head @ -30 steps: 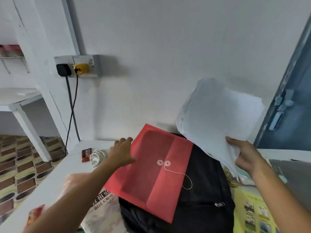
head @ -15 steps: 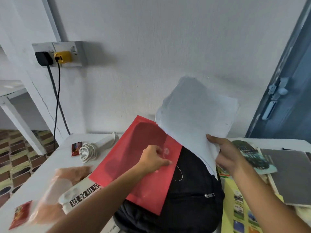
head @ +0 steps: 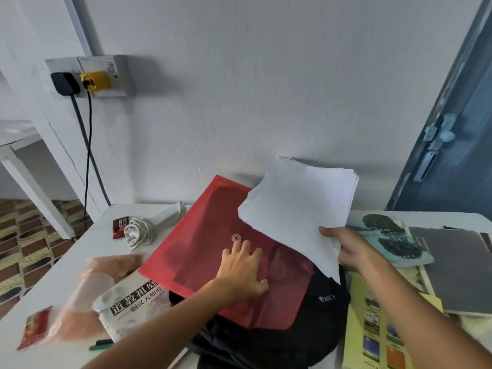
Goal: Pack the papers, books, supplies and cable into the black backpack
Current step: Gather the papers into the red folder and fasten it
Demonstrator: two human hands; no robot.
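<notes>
A black backpack (head: 306,331) lies on the white table (head: 87,249), front centre. A red string-tie envelope (head: 197,243) rests across its top. My left hand (head: 243,270) lies flat on the envelope with fingers spread, just below its round button. My right hand (head: 346,249) grips a stack of white papers (head: 298,209) by the lower right corner, holding it tilted above the envelope's right side. A coiled white cable (head: 139,231) lies at the table's back left. A book with Chinese lettering (head: 133,307) lies left of the backpack.
Books and a grey notebook (head: 458,267) are piled at the right, with a yellow-green leaflet (head: 372,328) in front. Small red packets (head: 36,327) and a clear pinkish bag (head: 90,291) lie at the left. A wall socket (head: 90,75) with plugs is above; a blue door (head: 452,129) stands right.
My left hand slid down the red envelope and flattened on it. The papers in my right hand came lower, toward the envelope. The camera turned slightly.
</notes>
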